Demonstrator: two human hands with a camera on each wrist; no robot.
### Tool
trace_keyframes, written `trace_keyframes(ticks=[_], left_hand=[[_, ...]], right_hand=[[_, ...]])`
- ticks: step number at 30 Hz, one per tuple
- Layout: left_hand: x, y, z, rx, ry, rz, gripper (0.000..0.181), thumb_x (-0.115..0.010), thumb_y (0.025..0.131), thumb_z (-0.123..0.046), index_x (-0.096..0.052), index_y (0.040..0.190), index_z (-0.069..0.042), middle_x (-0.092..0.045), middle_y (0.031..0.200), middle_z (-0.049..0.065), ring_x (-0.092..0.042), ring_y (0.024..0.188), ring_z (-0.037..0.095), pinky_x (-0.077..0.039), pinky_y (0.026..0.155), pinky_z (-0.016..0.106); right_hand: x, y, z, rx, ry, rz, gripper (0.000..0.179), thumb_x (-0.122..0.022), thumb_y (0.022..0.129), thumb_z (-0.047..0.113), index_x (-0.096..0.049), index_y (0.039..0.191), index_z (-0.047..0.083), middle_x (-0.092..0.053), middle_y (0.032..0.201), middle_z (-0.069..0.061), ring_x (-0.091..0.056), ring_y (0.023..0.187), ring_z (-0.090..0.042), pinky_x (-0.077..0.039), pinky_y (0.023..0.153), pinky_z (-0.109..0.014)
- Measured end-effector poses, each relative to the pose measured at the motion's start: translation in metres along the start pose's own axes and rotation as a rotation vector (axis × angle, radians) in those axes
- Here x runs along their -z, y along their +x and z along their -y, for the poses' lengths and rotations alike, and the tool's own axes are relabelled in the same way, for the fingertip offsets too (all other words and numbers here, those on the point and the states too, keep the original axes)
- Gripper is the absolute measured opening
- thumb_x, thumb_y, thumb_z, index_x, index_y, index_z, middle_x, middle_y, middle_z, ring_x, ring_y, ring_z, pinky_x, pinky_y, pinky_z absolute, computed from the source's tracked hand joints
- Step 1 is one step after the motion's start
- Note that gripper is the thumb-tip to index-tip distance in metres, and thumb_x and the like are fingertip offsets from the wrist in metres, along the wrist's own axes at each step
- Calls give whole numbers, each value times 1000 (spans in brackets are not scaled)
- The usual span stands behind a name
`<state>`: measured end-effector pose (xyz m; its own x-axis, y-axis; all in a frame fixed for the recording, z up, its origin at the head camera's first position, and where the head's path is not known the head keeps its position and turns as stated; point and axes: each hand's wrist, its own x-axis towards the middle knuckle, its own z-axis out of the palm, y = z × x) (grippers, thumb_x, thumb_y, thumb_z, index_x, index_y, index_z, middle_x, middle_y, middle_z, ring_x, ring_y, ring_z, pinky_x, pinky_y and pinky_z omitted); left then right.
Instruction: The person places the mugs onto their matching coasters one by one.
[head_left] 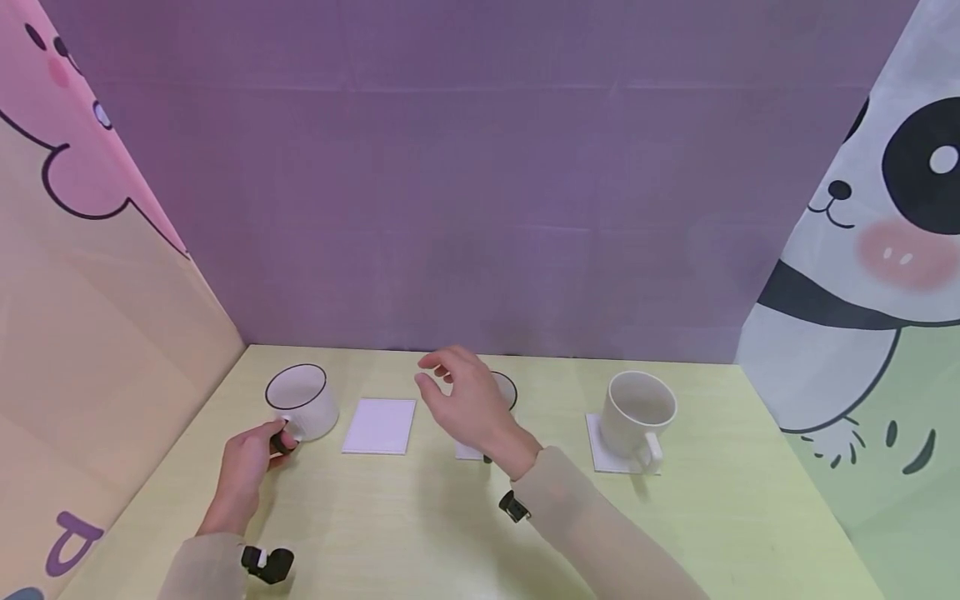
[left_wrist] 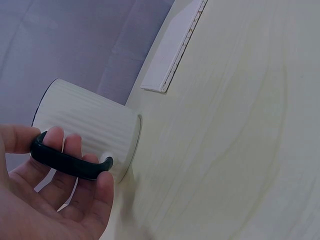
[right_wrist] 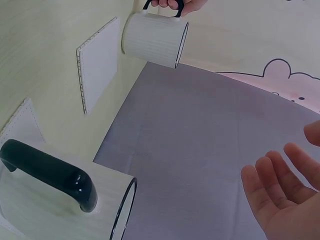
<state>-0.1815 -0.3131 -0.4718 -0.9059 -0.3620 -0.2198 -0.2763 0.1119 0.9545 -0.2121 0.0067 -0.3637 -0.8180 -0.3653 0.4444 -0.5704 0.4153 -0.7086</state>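
Observation:
At the left of the table, my left hand (head_left: 251,471) holds a white ribbed mug (head_left: 318,414) by its dark handle (left_wrist: 70,162). That mug has a thin black rim and stands upright beside a square white coaster (head_left: 378,427). My right hand (head_left: 468,400) hovers over the middle with its fingers relaxed and nothing in them. Behind it, partly hidden in the head view, a second black-rimmed mug (head_left: 504,388) sits on another coaster (head_left: 468,452); its dark handle (right_wrist: 52,172) shows close up in the right wrist view.
To the right, a plain white mug (head_left: 637,408) stands on a third coaster (head_left: 600,454), its handle toward the front. A purple backdrop (head_left: 487,192) rises behind the pale wooden table (head_left: 375,533), with cartoon-printed panels (head_left: 847,333) at both sides.

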Motion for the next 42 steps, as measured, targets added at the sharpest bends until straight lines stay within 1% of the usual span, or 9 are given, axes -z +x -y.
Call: trace_keyframes(ticks=[3, 7, 9, 14, 22, 27, 32, 37, 42], left_hand=[[0, 0, 0, 1, 1, -2, 41, -42, 108, -27, -68, 93, 0, -62, 77, -4, -59, 81, 11, -53, 76, 23], [0, -2, 0, -6, 18, -4, 43, -41, 109, -28, -66, 97, 4, -62, 79, -4, -59, 82, 12, -52, 77, 23], [-1, -3, -1, -9, 27, -8, 44, -40, 109, -29, -66, 98, 5, -62, 80, -4, -58, 82, 12, -52, 77, 23], [-2, -3, -2, -13, 31, -21, 44, -41, 108, -29, -67, 95, 4, -62, 80, -3, -58, 82, 13, -52, 77, 24], [-1, -3, -2, -12, 24, -7, 44, -41, 108, -29, -67, 93, 4, -62, 79, -3, -58, 82, 12, -53, 77, 24], [-1, -3, -2, -37, 32, -8, 43, -41, 108, -27, -66, 94, 4, -62, 79, -2, -59, 81, 12, -53, 76, 25], [-1, -2, -1, -33, 14, -5, 42, -42, 108, -27, -67, 90, 1, -62, 77, -3, -60, 81, 13, -53, 76, 25], [-1, -2, -1, -27, 9, -6, 42, -43, 108, -27, -68, 87, 0, -62, 77, -4, -60, 81, 12, -54, 76, 25], [-1, -3, -1, -32, 18, -7, 43, -42, 108, -27, -67, 86, 1, -62, 78, -3, -60, 81, 11, -54, 77, 25]], right_hand=[[-2, 3, 0, -24, -14, 26, 20, -61, 99, 21, -70, 113, 8, -65, 111, 0, -60, 99, -20, -51, 91, -34], [-7, 7, -2, -44, -59, 53, 23, -60, 100, 24, -70, 115, 10, -65, 114, 1, -58, 99, -15, -50, 90, -31], [-11, 9, -4, -46, -77, 60, 24, -60, 100, 24, -70, 116, 9, -65, 116, -1, -57, 100, -15, -49, 89, -31], [-17, 10, -7, -47, -113, 70, 24, -60, 100, 24, -69, 117, 9, -65, 117, -4, -58, 101, -17, -49, 88, -32], [-26, 12, -11, -79, -147, 109, 28, -58, 100, 27, -69, 121, 11, -64, 120, -1, -59, 107, -19, -49, 88, -34], [-33, 13, -15, -107, -213, 153, 33, -57, 100, 30, -67, 128, 13, -61, 131, 0, -57, 119, -20, -49, 95, -36], [-36, 13, -15, -130, -251, 187, 37, -56, 101, 31, -65, 132, 14, -58, 139, -2, -51, 131, -23, -46, 103, -40], [-39, 11, -16, -143, -255, 222, 41, -56, 101, 33, -62, 137, 14, -54, 145, -3, -49, 133, -24, -46, 103, -43], [-44, 11, -20, -142, -272, 246, 44, -56, 101, 35, -59, 140, 14, -52, 148, -3, -47, 135, -24, -44, 106, -41]])
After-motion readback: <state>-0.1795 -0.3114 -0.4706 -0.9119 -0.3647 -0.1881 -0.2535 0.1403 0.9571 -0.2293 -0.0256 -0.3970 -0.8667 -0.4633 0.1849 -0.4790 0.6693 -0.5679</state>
